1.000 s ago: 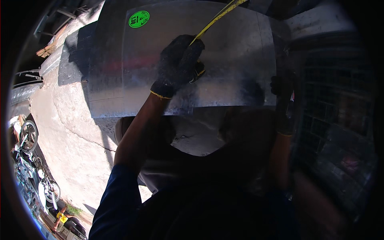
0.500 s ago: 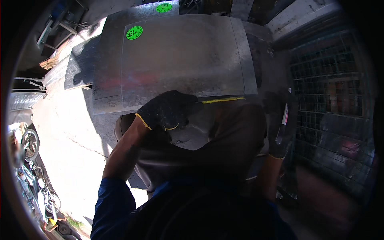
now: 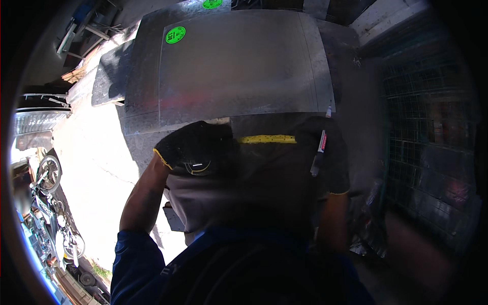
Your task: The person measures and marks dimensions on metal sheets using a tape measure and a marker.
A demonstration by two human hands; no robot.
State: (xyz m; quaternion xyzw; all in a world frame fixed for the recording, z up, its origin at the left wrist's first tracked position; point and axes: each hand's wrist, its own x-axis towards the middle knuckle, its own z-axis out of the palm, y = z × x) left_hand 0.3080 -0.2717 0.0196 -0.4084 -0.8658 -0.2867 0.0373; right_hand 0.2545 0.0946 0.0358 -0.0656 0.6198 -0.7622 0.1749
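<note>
My left hand (image 3: 195, 143), in a dark knit glove with a yellow cuff edge, is closed around a tape measure (image 3: 198, 167). The case shows only in part below the fingers. From this hand a short length of yellow blade (image 3: 267, 139) runs to the right, just off the near edge of a grey metal sheet (image 3: 239, 61). My right hand (image 3: 333, 155), gloved the same way, grips a white marker pen (image 3: 321, 145) with a dark lower end. That hand is beside the blade's free end; its fingers are dark and blurred, so whether they touch the blade I cannot tell.
Round green stickers (image 3: 176, 35) mark the stacked sheets. To the right stands a dark wire-mesh panel (image 3: 422, 112). A dark board (image 3: 109, 76) lies left of the sheets. Sunlit ground (image 3: 96, 168) spreads at left, with a parked motorcycle (image 3: 56, 213) beyond it.
My right hand has come left and up with the marker pen, toward the blade's end. My left hand has shifted slightly left, and the blade now sits lower, apart from the sheet's edge.
</note>
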